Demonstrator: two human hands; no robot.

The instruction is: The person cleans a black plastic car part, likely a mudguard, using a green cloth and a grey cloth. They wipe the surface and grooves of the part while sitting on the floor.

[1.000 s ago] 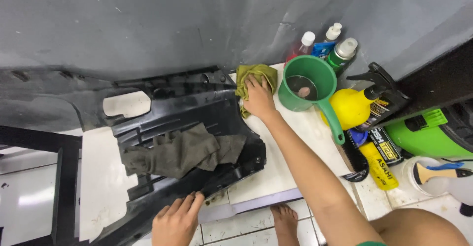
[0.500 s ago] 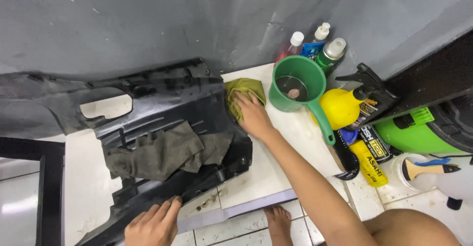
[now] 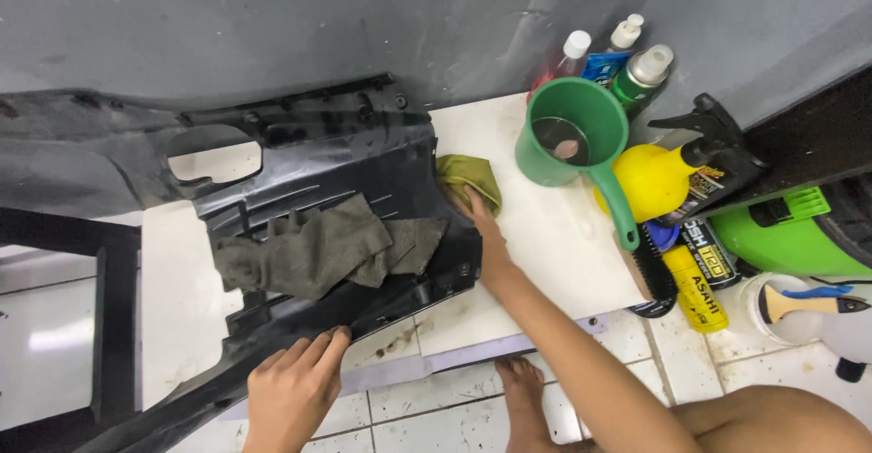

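three capped bottles (image 3: pixel 627 63), red, blue and green, stand by the wall behind a green dipper (image 3: pixel 572 135); a yellow sprayer (image 3: pixel 654 181) sits beside it. the right hand (image 3: pixel 480 221) presses flat, fingers spread, on a yellow-green rag (image 3: pixel 468 179) at the black bumper (image 3: pixel 318 153) edge. the left hand (image 3: pixel 295 389) curls over the bumper's near rim; a grey cloth (image 3: pixel 318 249) lies between.

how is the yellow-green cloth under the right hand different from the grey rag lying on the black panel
The yellow-green cloth is bunched into a small wad; the grey rag lies spread out and is larger. The yellow-green cloth is pressed by the right hand at the edge of the black panel; the grey rag lies untouched on the panel's middle, apart from the left hand, which grips the panel's lower edge. Both are soft, crumpled cloths.
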